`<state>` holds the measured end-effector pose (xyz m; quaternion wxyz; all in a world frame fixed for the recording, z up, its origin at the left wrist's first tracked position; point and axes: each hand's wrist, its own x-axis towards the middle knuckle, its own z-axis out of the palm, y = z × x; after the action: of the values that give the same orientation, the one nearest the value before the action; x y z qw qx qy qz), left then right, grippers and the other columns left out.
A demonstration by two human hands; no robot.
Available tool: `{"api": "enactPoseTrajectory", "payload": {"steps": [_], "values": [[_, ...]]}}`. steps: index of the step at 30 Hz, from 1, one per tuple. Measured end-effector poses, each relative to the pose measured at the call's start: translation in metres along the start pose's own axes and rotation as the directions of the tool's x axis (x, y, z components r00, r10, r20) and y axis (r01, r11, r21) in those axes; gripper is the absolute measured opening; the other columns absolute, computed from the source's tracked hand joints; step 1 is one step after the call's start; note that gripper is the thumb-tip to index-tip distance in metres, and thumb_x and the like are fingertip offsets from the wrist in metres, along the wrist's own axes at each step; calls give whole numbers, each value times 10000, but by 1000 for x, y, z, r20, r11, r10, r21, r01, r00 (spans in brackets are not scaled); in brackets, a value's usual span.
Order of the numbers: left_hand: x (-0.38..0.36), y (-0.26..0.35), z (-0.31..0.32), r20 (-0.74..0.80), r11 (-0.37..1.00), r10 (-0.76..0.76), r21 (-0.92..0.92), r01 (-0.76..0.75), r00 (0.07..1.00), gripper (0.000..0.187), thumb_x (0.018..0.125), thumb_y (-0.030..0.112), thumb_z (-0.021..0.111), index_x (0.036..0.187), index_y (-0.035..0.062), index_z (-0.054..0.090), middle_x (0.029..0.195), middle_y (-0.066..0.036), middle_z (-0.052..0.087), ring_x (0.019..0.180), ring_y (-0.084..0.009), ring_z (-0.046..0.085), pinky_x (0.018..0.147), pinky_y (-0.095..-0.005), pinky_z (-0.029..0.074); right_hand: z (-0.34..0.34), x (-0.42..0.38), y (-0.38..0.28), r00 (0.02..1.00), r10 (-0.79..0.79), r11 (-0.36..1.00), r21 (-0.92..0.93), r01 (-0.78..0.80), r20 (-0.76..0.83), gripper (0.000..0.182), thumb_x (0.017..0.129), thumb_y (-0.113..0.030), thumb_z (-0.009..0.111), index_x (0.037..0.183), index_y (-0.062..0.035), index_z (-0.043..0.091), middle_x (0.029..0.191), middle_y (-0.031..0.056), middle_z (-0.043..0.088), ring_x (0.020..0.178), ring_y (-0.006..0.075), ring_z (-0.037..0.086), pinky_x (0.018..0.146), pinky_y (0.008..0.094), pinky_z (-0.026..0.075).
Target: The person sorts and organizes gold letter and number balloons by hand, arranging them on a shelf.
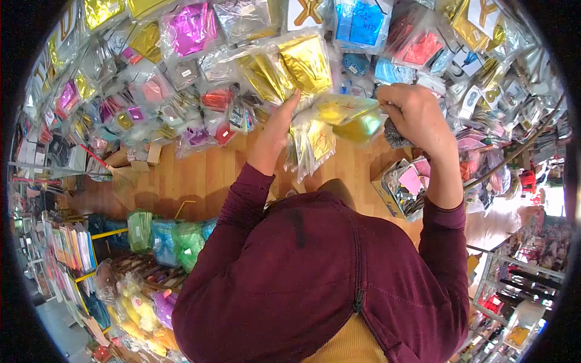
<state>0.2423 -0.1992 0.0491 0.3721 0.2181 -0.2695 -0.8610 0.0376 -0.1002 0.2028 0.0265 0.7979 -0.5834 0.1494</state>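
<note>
Before bagged goods [190, 29], a person's left hand [281, 124] clasps gold packets [307, 63] while the right hand [417, 115] pinches a yellow packet [348, 112] between them, apparently separating it; continuing calls for steady left support.

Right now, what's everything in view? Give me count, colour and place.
Gold packets: several, gold, upper centre
Yellowish packet: apparently one, see-through yellow, centre
Other packets: too many to count, mixed colours, mostly across the top
Open box: one, brownish, right of centre
Floor: one, wood-brown, centre
Bagged goods: several, green and blue, lower left
Shelving: uncounted, pale, lower right
Left hand: one, bare, against gold packets
Right hand: one, bare, gripping yellowish packet's end
Jacket: one, maroon, bottom centre
</note>
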Motion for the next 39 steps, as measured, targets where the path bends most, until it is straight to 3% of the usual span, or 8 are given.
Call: {"api": "enactPoseTrajectory", "payload": {"steps": [6, 14, 19, 24, 26, 28, 31, 39], "values": [[0, 7, 17, 60, 977, -61, 207, 47, 996, 450, 940, 336, 381, 1259, 20, 400, 1193, -129, 516, 1027, -203, 563, 857, -343, 488, -16, 39, 0, 981, -55, 998, -36, 49, -185, 53, 767, -105, 536, 799, -63, 543, 714, 157, 578, 686, 359, 563, 577, 429, 438], [-15, -4, 32, 249, 999, 18, -47, -6, 968, 561, 932, 412, 371, 1312, 4, 314, 1290, -139, 431, 1139, -216, 480, 950, -330, 405, 15, 106, 26, 947, 54, 989, -112, -94, -316, 109, 762, -130, 580, 843, -66, 545, 775, 151, 602, 719, 355, 571, 613, 434, 443], [-35, 16, 62, 94, 940, 186, 273, -205, 978, 468, 922, 328, 450, 1259, 10, 390, 1232, -115, 485, 1070, -184, 528, 912, -312, 437, 29, 124, 41, 896, -27, 998, 40, 49, -444, 93, 754, -91, 604, 820, -36, 569, 749, 131, 610, 685, 291, 593, 637, 350, 467], [-2, 2, 28, 110, 992, 24, -129, -9, 994, 411, 905, 279, 481, 1219, 20, 428, 1178, -89, 518, 1016, -153, 552, 869, -300, 463, 31, 105, 17, 599, 252, 876, 443, 192, -760, 187, 745, -101, 641, 894, -7, 580, 854, 116, 608, 782, 238, 577, 693, 309, 444], [-4, 1, 28, 116, 986, -26, -158, 44, 993, 394, 895, 255, 496, 1207, 21, 440, 1161, -82, 527, 1002, -148, 556, 858, -300, 468, 57, 85, 1, 857, -69, 959, 202, 198, -510, 319, 697, -109, 677, 984, -19, 570, 1035, 136, 568, 958, 295, 530, 819, 345, 425], [-11, 3, 34, -6, 984, 98, 148, -96, 995, 403, 918, 305, 445, 1219, 39, 438, 1142, -44, 530, 997, -110, 548, 825, -264, 469, 102, 65, -5, 900, -346, 932, 17, 363, -266, 451, 666, -104, 684, 1090, -26, 552, 1217, 169, 474, 1137, 353, 426, 945, 386, 369], [6, -12, 14, 24, 999, 22, 35, -22, 999, 334, 903, 213, 458, 1193, 48, 462, 1091, -55, 552, 923, -115, 577, 780, -267, 489, 111, 53, 0, 956, -258, 942, 184, 281, -139, 505, 662, -80, 667, 1151, -53, 544, 1338, 185, 356, 1226, 383, 338, 998, 403, 333], [12, 2, 26, -27, 942, -38, 334, 45, 999, 346, 899, 213, 487, 1157, -17, 494, 1071, -88, 567, 892, -138, 584, 738, -267, 493, 90, 93, 10, 848, -257, 966, -158, 206, -463, 537, 632, 12, 599, 1130, -187, 590, 1371, 179, 319, 1238, 392, 318, 1006, 410, 318]]}}
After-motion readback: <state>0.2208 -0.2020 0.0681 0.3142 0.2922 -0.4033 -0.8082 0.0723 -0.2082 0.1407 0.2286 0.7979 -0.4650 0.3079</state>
